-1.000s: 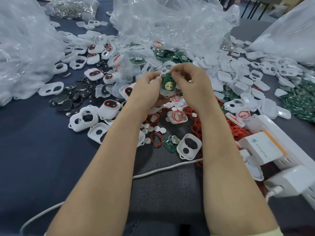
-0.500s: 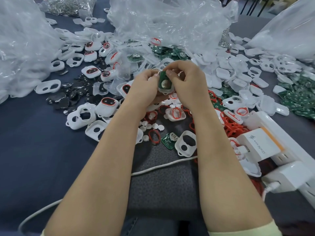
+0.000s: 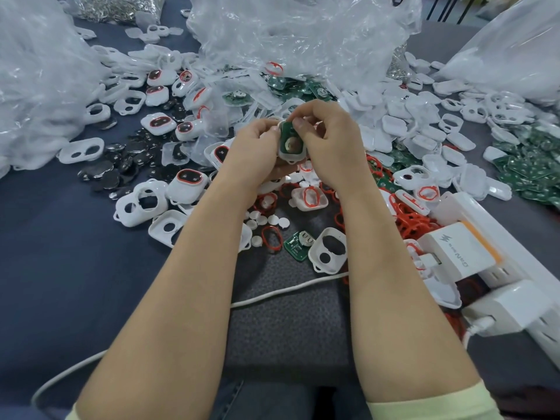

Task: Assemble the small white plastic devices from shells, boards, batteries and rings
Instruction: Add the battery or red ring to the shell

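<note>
Fingers of both hands pinch one small white plastic shell, held up off the bench just above the centre of the frame. The left hand curls round the shell's left edge. The right hand grips its right edge, thumb tip pressed on the top of a green circuit board seated inside the shell. A round silvery disc shows on the board's face.

Directly below the hands lie small white round discs and a loose red oval ring. Just beside the ring are a second green board with a coin cell and an empty white shell with two openings. A white cable crosses a grey textured mat between the forearms.

At centre right sits a heap of red rings, and beyond it a white power strip with white chargers plugged in. At left of centre, closed white devices edged in red lie among black glossy pieces on the dark blue bench. Crumpled clear plastic bags fill the top of the frame, and a pile of green boards lies at the right edge.
</note>
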`<state>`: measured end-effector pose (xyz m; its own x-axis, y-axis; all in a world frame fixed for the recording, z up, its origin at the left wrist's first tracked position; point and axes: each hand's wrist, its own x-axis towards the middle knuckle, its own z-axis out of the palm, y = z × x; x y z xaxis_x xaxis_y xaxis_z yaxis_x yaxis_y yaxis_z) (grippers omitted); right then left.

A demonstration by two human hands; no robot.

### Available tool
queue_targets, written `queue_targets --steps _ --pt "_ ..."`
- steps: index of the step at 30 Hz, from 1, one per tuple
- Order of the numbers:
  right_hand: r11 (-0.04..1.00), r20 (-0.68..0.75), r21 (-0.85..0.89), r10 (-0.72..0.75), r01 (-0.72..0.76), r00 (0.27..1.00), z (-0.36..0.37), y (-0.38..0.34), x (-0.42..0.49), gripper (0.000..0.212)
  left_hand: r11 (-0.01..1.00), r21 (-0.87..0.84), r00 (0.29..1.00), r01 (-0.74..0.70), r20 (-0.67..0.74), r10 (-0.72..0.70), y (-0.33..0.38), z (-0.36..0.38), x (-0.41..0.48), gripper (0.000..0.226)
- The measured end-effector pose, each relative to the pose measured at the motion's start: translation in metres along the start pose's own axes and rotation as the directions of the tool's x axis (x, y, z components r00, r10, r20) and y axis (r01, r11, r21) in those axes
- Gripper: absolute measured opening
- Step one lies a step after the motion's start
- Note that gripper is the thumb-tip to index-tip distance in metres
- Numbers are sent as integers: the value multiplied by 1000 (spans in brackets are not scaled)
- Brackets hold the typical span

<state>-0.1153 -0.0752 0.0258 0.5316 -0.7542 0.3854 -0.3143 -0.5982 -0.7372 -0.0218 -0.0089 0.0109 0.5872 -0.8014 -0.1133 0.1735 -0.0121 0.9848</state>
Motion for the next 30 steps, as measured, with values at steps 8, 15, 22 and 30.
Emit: queue_targets --steps 8,15,22,30 --pt "999 -21 -52 -16 15 1000 4 -2 0 16 1000 -16 1000 0 -10 0 0 0 -1 22" --pt "997 -43 -67 -31 28 999 6 1 1 15 1000 -26 999 17 -27 -17 2 1 -1 19" --pt "999 -72 -47 -13 10 997 10 3 0 18 998 4 998 -60 6 60 2 -3 -6 12" --pt "982 28 129 134 -136 991 3 3 0 15 972 142 983 -186 35 183 1 0 -10 22"
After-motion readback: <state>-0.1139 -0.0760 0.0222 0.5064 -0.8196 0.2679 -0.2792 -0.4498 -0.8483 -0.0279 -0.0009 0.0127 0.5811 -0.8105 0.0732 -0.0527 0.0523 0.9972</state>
